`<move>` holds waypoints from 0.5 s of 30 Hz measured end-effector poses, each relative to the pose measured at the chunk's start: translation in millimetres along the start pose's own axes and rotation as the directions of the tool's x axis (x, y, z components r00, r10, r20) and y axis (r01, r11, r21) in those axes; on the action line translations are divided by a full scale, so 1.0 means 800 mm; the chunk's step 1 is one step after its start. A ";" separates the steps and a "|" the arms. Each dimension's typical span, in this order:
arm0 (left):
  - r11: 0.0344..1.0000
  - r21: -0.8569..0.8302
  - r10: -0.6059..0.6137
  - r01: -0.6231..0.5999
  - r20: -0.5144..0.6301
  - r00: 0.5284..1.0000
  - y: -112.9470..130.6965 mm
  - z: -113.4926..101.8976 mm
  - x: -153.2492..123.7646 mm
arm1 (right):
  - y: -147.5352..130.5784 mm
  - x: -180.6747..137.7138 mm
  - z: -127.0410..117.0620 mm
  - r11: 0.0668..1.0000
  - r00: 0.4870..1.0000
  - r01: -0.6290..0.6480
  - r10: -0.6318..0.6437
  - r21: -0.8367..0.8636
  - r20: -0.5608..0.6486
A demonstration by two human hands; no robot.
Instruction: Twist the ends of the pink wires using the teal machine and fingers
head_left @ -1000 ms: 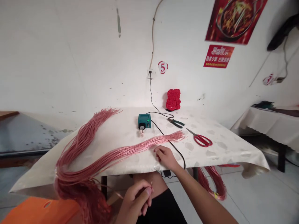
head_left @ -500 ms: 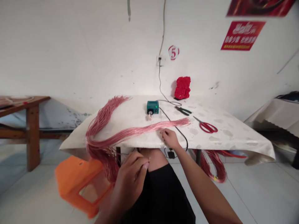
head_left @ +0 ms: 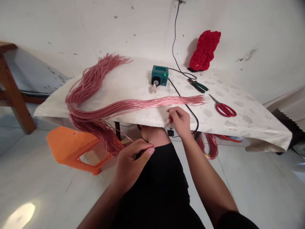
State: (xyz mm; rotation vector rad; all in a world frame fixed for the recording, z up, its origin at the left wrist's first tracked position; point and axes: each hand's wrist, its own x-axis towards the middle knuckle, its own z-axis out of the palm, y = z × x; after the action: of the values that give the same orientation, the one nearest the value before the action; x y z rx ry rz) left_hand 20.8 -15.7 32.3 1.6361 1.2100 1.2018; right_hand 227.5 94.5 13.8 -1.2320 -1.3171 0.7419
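Note:
My left hand [head_left: 133, 162] is over my lap, thumb and forefinger pinching a thin pink cord [head_left: 128, 137] whose bent tip pokes out past them. That cord runs back toward the large bundle of pink cords [head_left: 83, 86], draped over the table's left edge. Just above the table's front edge is my right hand [head_left: 180, 120], its fingers curled together; anything in them is too small or hidden to make out. Beyond it, a thinner hank of pink cords [head_left: 152, 102] lies across the table. Behind the hank sits a small green motor box [head_left: 160, 75] with a pale piece on its shaft.
Pliers [head_left: 198, 86] and red-handled scissors [head_left: 224, 108] lie on the right of the covered table [head_left: 143, 116]. A red fluffy object [head_left: 205, 51] leans on the wall. An orange stool [head_left: 64, 143] stands at the left. A black cable [head_left: 190, 111] crosses the table; more cords [head_left: 212, 144] hang below.
The view has tilted down and closer to the table. My left hand still pinches the cord. My right hand stays near the table's front edge, its fingers still curled.

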 end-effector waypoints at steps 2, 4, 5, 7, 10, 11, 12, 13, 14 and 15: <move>0.997 -0.028 -0.078 0.077 -0.010 0.997 -0.005 0.005 -0.004 | -0.015 -0.034 0.005 0.999 0.997 0.001 -0.004 0.036 0.077; 0.989 -0.045 -0.140 0.139 -0.033 0.990 -0.009 0.007 -0.005 | -0.023 -0.072 0.010 0.989 0.977 -0.047 0.016 0.140 0.212; 0.987 -0.055 -0.153 0.151 -0.043 0.987 -0.011 0.008 -0.004 | -0.024 -0.089 0.012 0.985 0.967 -0.070 0.027 0.160 0.253; 0.986 -0.075 -0.155 0.151 -0.054 0.986 -0.013 0.010 -0.003 | -0.021 -0.117 0.015 0.978 0.955 -0.107 0.051 0.178 0.292; 0.986 -0.088 -0.149 0.143 -0.063 0.987 -0.017 0.012 -0.003 | -0.012 -0.142 0.019 0.973 0.951 -0.128 0.066 0.192 0.301; 0.986 -0.079 -0.152 0.147 -0.061 0.987 -0.019 0.012 -0.003 | -0.010 -0.147 0.020 0.970 0.953 -0.134 0.070 0.204 0.294; 0.986 -0.068 -0.154 0.150 -0.056 0.986 -0.021 0.013 -0.004 | -0.007 -0.150 0.021 0.967 0.956 -0.140 0.076 0.214 0.283; 0.986 -0.059 -0.156 0.153 -0.049 0.986 -0.023 0.013 -0.005 | -0.006 -0.153 0.022 0.965 0.960 -0.143 0.082 0.218 0.268; 0.986 -0.055 -0.157 0.154 -0.042 0.987 -0.024 0.013 -0.006 | -0.004 -0.155 0.023 0.966 0.964 -0.144 0.088 0.215 0.250; 0.986 -0.055 -0.160 0.157 -0.037 0.986 -0.026 0.013 -0.008 | -0.003 -0.157 0.025 0.969 0.968 -0.142 0.093 0.203 0.233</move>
State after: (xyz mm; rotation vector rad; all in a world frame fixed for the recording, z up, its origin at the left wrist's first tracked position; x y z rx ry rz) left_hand 25.3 -16.5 8.4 1.4541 1.2982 1.1625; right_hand 185.6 -19.6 -24.8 -1.0796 -1.3086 1.1076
